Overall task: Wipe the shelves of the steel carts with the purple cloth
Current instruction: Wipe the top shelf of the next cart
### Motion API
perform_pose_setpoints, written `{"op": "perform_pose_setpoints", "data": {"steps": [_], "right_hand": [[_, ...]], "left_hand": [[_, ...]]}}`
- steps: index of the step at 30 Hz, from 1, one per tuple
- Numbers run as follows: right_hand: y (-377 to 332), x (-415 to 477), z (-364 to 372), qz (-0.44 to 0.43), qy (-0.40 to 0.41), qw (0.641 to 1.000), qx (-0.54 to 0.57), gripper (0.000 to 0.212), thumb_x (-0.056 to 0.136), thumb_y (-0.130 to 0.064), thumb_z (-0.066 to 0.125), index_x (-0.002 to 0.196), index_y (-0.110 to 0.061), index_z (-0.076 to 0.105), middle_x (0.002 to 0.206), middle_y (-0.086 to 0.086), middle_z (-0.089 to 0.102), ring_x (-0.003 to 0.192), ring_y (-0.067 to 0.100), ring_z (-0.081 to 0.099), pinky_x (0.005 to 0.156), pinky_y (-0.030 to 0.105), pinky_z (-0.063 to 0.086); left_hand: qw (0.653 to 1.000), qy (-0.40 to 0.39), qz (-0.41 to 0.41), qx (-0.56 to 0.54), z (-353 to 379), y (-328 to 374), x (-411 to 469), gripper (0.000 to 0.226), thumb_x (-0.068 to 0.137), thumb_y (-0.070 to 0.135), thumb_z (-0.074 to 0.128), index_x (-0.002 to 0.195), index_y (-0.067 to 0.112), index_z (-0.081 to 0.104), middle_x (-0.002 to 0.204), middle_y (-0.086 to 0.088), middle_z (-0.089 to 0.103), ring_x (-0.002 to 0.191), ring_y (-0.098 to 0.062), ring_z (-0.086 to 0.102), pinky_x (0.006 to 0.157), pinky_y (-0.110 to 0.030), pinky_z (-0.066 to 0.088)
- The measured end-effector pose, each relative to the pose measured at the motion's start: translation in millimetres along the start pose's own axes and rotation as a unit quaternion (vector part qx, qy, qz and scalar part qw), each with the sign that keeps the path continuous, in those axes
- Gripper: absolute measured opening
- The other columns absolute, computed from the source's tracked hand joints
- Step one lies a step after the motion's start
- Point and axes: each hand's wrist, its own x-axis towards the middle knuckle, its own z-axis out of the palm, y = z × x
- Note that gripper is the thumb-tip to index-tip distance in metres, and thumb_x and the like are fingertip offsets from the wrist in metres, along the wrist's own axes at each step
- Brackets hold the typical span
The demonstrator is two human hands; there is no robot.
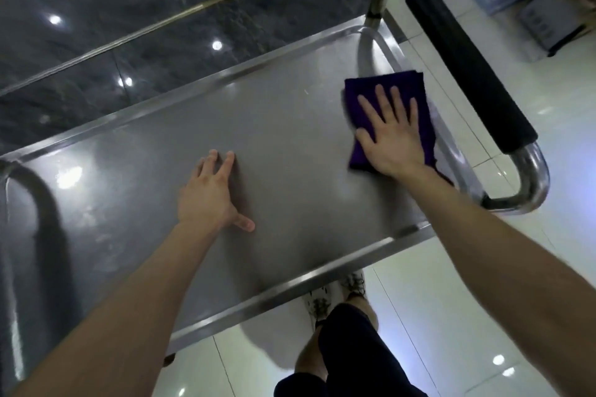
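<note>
Purple cloth (400,79) at the right end of the steel cart's top shelf (290,138), pressed flat under the straight-fingered right hand (392,135), left hand (206,193) spread empty on bare steel nearby; possible fault: cloth bunching or riding over the right rim (453,147) under a hard rightward stroke.

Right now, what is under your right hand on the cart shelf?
The purple cloth, pressed flat by the right hand onto the steel shelf. The patch beneath the cloth is covered and cannot be seen.
</note>
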Motion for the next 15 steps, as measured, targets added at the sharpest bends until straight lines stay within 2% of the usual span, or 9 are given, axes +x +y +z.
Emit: {"op": "perform_pose_setpoints", "data": {"steps": [3, 6, 8, 12, 15], "right_hand": [[-61, -89, 29, -0.022, 0.028, 0.999, 0.031, 0.073, 0.106, -0.056, 0.040, 0.173, -0.033, 0.022, 0.182, 0.006, 0.006, 0.168, 0.032, -0.001, 0.132, 0.063, 0.005], [-128, -144, 52, -0.145, -0.001, 0.988, 0.054, 0.073, 0.104, -0.053, 0.047, 0.171, -0.034, 0.027, 0.182, 0.004, 0.007, 0.168, 0.032, -0.005, 0.132, 0.064, 0.003], [-142, -155, 55, -0.201, -0.028, 0.978, 0.055, 0.071, 0.105, -0.053, 0.044, 0.172, -0.035, 0.025, 0.182, 0.002, 0.004, 0.168, 0.029, -0.010, 0.132, 0.063, 0.002], [-93, -152, 46, -0.249, -0.034, 0.967, 0.049, 0.065, 0.108, -0.051, 0.043, 0.170, -0.042, 0.025, 0.182, -0.007, 0.005, 0.167, 0.020, -0.011, 0.134, 0.057, -0.001], [-14, -154, 38, -0.182, -0.019, 0.983, 0.024, 0.065, 0.110, -0.053, 0.042, 0.171, -0.044, 0.021, 0.182, -0.008, 0.004, 0.168, 0.019, -0.009, 0.134, 0.056, -0.001]], "left_hand": [[1.000, -0.003, -0.001, -0.006, 0, 0, 0, 0.170, 0.037, 0.066, 0.105, 0.175, 0.034, 0.011, 0.182, -0.002, 0.008, 0.165, -0.031, 0.018, 0.123, -0.055, 0.039], [1.000, -0.015, 0.000, 0.001, 0, 1, 3, 0.171, 0.037, 0.065, 0.106, 0.175, 0.033, 0.009, 0.182, -0.004, 0.007, 0.164, -0.035, 0.018, 0.123, -0.058, 0.038], [1.000, -0.020, -0.006, 0.002, 4, 1, 3, 0.173, 0.036, 0.066, 0.106, 0.174, 0.034, 0.007, 0.182, -0.002, 0.005, 0.164, -0.036, 0.017, 0.123, -0.059, 0.039], [0.999, -0.037, -0.012, -0.012, 11, -3, 8, 0.175, 0.035, 0.067, 0.106, 0.174, 0.035, 0.006, 0.182, 0.000, 0.003, 0.165, -0.036, 0.015, 0.126, -0.059, 0.036], [0.999, -0.039, -0.006, -0.023, 12, -7, 12, 0.176, 0.031, 0.064, 0.108, 0.175, 0.032, 0.012, 0.182, -0.003, 0.007, 0.165, -0.035, 0.018, 0.128, -0.057, 0.035]]}}
